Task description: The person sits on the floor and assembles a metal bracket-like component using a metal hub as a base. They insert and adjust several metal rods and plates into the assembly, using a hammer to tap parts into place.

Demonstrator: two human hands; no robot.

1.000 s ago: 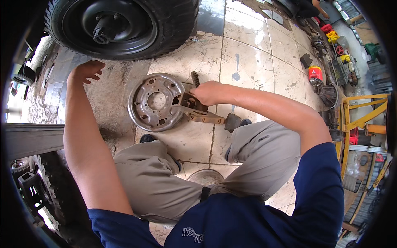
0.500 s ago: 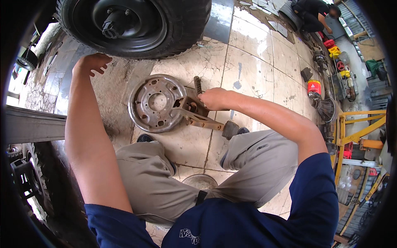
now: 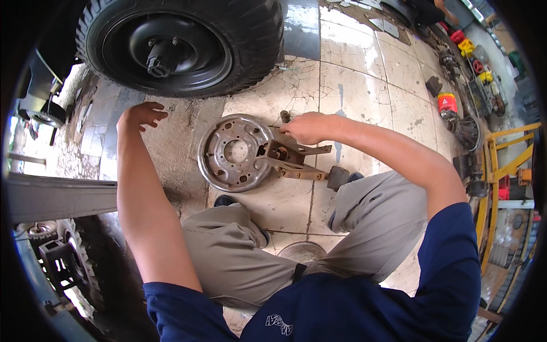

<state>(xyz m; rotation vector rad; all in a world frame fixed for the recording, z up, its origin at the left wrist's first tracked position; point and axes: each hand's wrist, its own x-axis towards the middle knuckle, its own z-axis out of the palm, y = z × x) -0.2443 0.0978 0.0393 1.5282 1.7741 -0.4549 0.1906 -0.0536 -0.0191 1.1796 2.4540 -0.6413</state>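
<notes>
Two hands at work, well apart. Right hand (image 3: 307, 126) rests on the upper edge of a rusty bracket assembly (image 3: 288, 159) on the tiled floor (image 3: 364, 85); its grip is curled shut around a small dark part at the bracket's top, though what the fingers pinch is hidden. Just left of that grip lies the round metal backing plate (image 3: 233, 153), flat, touching the bracket. Left hand (image 3: 141, 115) sits far left of the grip, fingers loosely spread, holding nothing, near the mounted tyre (image 3: 182, 45).

Risks, as judged: the bracket is unclamped, so a hard pull could skid it over the tiles. Fingers sit close to rusty edges; a slip could scrape them. The plate could rock if the bracket twists.
</notes>
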